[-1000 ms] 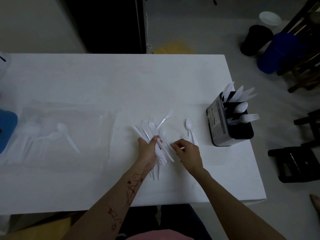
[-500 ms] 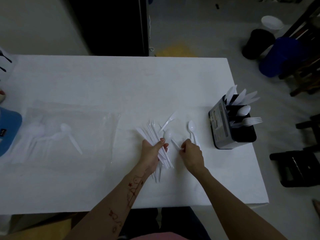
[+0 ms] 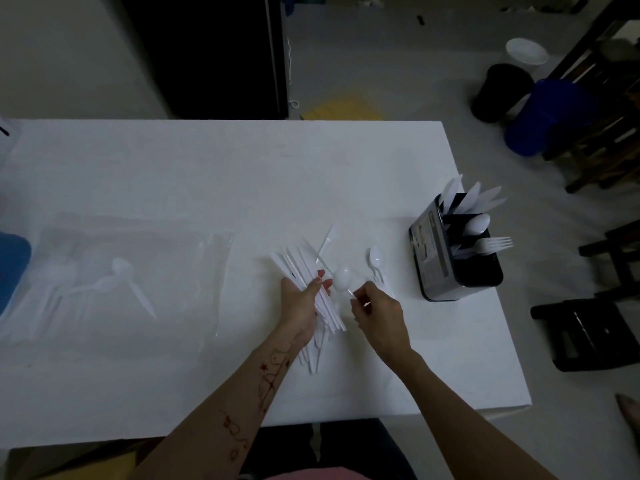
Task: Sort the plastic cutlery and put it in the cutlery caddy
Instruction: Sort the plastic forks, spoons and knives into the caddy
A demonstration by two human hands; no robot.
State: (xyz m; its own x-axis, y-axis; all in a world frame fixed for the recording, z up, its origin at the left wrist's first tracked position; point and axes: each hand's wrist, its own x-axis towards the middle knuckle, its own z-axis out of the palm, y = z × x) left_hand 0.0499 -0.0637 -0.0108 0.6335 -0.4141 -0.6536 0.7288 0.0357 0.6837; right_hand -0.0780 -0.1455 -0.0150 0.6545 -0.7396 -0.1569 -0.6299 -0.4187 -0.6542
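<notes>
Gripping a fanned bundle of white plastic cutlery (image 3: 313,292), your left hand (image 3: 300,302) had its thumb curled over the top of the thin, flat handles, which splayed out toward the far left and stuck out past your wrist on the near side. Your right hand (image 3: 379,315), just beside it and apart from the bundle, pinched the slim handle of a glossy white spoon (image 3: 343,279) between thumb and fingertips; its smooth oval bowl lay beyond your knuckles, close to your left thumb. You had both hands over a matte white table (image 3: 207,174). A little farther out, another small spoon (image 3: 376,258) lay loose on the table to the right of the held one, and a flat knife-like piece (image 3: 325,241) angled away behind the bundle. To your left, a wrinkled clear plastic bag (image 3: 131,271) lay flat with more white spoons showing faintly through it. Well to your right, near the table's edge, stood the cutlery caddy (image 3: 450,265), a boxy dark container with a shiny metal side, already holding pointed knife blades at its far end, a spoon in the middle and a fork at the near end, all leaning outward. Beyond the table, on the floor, sat a blue bin (image 3: 543,116).
</notes>
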